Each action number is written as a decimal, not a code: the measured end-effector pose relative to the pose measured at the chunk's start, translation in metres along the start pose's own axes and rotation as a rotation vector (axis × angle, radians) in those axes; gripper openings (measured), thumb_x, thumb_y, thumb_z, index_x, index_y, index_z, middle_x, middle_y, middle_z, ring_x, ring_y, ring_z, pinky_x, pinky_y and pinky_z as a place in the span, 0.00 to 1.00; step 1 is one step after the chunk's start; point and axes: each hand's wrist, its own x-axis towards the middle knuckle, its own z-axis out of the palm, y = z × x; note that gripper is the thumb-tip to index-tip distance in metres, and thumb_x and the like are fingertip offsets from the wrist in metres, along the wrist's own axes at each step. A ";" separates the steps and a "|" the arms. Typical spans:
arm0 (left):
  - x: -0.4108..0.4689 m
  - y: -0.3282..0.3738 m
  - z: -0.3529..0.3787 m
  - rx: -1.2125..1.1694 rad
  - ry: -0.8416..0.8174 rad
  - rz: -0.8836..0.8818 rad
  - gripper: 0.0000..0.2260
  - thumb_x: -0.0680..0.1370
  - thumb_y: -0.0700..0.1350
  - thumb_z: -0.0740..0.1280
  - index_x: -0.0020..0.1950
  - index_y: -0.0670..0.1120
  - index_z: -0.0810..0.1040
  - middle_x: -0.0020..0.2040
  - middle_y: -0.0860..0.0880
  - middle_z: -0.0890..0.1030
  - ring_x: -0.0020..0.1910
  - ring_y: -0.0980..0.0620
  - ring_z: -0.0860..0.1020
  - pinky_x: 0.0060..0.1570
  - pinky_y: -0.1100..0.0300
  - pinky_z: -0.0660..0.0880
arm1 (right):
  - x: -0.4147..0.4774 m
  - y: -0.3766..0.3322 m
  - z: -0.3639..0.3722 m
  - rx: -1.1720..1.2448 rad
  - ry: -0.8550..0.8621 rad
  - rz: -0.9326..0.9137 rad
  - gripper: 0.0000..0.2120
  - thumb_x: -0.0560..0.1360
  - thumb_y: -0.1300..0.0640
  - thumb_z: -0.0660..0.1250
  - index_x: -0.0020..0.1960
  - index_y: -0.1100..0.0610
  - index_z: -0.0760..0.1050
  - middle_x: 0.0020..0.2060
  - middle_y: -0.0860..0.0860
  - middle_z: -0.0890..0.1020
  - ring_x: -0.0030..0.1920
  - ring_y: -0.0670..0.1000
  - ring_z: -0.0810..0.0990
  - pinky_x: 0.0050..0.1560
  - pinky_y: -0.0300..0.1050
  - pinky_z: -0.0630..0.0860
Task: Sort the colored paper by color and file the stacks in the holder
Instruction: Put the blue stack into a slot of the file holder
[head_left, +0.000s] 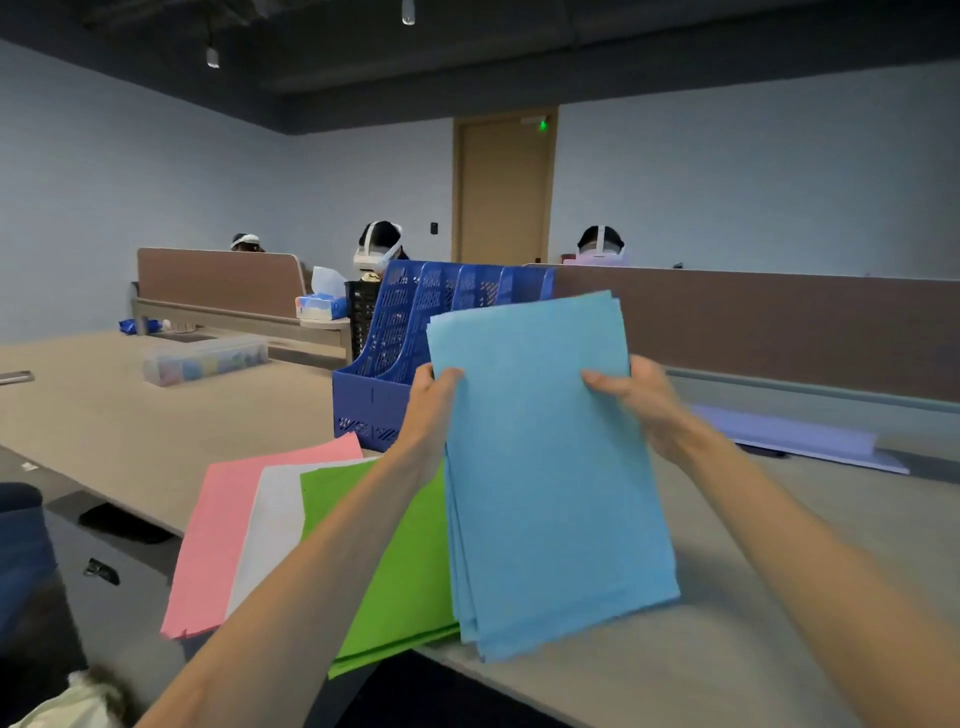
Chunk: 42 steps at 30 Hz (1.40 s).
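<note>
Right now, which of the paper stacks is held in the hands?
The blue stack, gripped by the left hand and right hand; the pink stack, white stack and green stack lie flat.

The blue paper (550, 467) I hold is matt, with a faint grainy texture, and the sheets are thin and soft at the edges. The green (395, 561), white (270, 525) and pink (218, 540) stacks look equally matt. The holder (384, 364) is blue plastic, perforated, with a slight sheen. My table (156, 431) has a smooth, dull beige laminate top. The storage box (205, 359) is cloudy translucent plastic.
</note>
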 end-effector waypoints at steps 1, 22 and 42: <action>0.001 0.006 0.008 0.017 -0.022 0.047 0.10 0.79 0.45 0.60 0.59 0.46 0.69 0.50 0.49 0.78 0.45 0.51 0.78 0.43 0.54 0.76 | 0.000 -0.013 -0.006 0.014 0.060 -0.058 0.10 0.74 0.63 0.70 0.55 0.61 0.78 0.47 0.52 0.85 0.40 0.49 0.85 0.39 0.43 0.82; 0.005 -0.051 0.110 0.219 -0.127 0.486 0.03 0.80 0.40 0.63 0.52 0.45 0.70 0.43 0.54 0.79 0.40 0.47 0.76 0.41 0.51 0.73 | -0.038 0.008 -0.087 -0.119 0.320 -0.175 0.02 0.76 0.62 0.69 0.47 0.57 0.80 0.35 0.41 0.85 0.37 0.41 0.83 0.37 0.36 0.79; 0.022 -0.084 0.123 0.352 -0.029 0.256 0.14 0.79 0.50 0.59 0.63 0.51 0.63 0.49 0.53 0.79 0.45 0.48 0.78 0.48 0.48 0.74 | -0.042 0.065 -0.087 0.068 0.362 -0.024 0.07 0.73 0.64 0.72 0.50 0.60 0.81 0.44 0.51 0.86 0.43 0.49 0.85 0.41 0.42 0.81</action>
